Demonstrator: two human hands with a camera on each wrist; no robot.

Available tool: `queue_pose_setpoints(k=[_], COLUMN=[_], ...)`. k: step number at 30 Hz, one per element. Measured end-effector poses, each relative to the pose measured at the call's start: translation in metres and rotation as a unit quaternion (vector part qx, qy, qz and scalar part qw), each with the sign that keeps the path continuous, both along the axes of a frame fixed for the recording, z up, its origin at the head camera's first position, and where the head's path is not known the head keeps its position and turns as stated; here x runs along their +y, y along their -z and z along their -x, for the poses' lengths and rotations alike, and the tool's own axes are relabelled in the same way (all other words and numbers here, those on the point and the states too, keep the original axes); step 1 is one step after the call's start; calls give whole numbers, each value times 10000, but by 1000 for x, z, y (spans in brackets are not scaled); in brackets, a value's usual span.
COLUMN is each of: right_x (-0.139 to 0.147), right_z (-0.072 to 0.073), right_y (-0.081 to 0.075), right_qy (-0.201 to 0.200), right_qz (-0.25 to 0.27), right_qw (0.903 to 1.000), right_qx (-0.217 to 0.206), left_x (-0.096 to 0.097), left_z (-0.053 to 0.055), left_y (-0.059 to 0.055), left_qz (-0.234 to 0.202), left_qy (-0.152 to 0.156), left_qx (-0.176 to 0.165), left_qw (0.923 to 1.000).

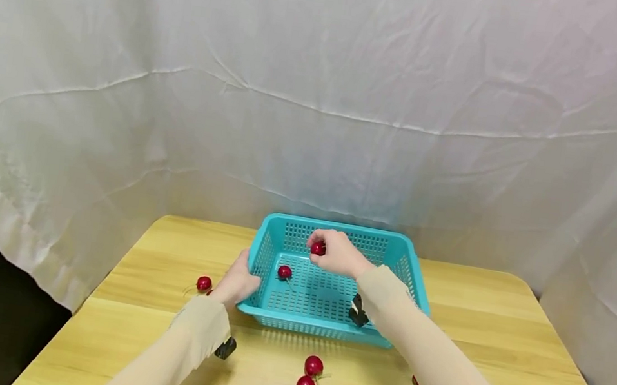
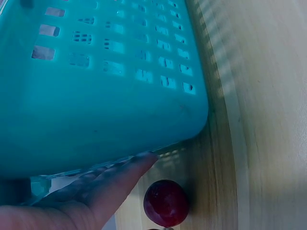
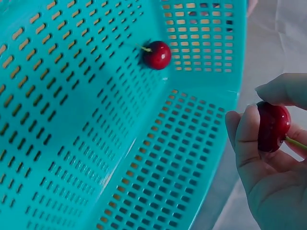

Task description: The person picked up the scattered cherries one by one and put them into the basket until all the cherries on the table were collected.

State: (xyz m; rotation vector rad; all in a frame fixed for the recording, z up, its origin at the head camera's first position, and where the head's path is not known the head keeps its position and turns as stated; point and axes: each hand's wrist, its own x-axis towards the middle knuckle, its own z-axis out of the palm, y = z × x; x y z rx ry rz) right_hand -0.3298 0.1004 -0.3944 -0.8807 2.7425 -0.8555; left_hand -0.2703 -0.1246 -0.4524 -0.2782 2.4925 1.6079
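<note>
My right hand (image 1: 338, 253) is raised over the turquoise plastic basket (image 1: 320, 327). It pinches a dark red cherry (image 3: 274, 125) between thumb and fingers, with the green stem pointing out toward the palm. Another cherry (image 1: 284, 272) lies in the basket near its left end, stem attached. At that end, my left hand (image 1: 238, 282) rests against the outer wall, its visible digits fairly straight along the plastic. A loose cherry (image 2: 166, 203) sits on the table close by this hand in the left wrist view, with a second one partly hidden beside it.
Several cherries with stems, among them one upper cherry (image 1: 313, 366), lie on the wooden table (image 1: 475, 305) in front of the basket. One more cherry (image 1: 416, 382) is partly covered by the right forearm. A pale curtain (image 1: 322, 90) hangs behind the table.
</note>
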Motion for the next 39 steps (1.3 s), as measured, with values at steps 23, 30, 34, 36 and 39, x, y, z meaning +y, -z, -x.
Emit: queue_pose_setpoints(k=[23, 30, 34, 36, 39], right_x=[-16, -21, -23, -24, -25], right_z=[28, 27, 27, 28, 30], right_y=[19, 26, 27, 27, 27], right_qy=[408, 738, 708, 644, 588], right_qz=[-528, -383, -472, -550, -648], right_qw=[9968, 9943, 9933, 9930, 9922], right_qx=[-444, -673, -788, -824, -883], left_x=[3, 1, 1, 1, 1], left_z=[5, 0, 0, 0, 0], left_y=[-2, -5, -4, -4, -4], left_qz=[56, 84, 60, 45, 59], left_qy=[40, 85, 78, 78, 80], left_qx=[6, 64, 86, 95, 110], left_qw=[10000, 9999, 9999, 9999, 9999])
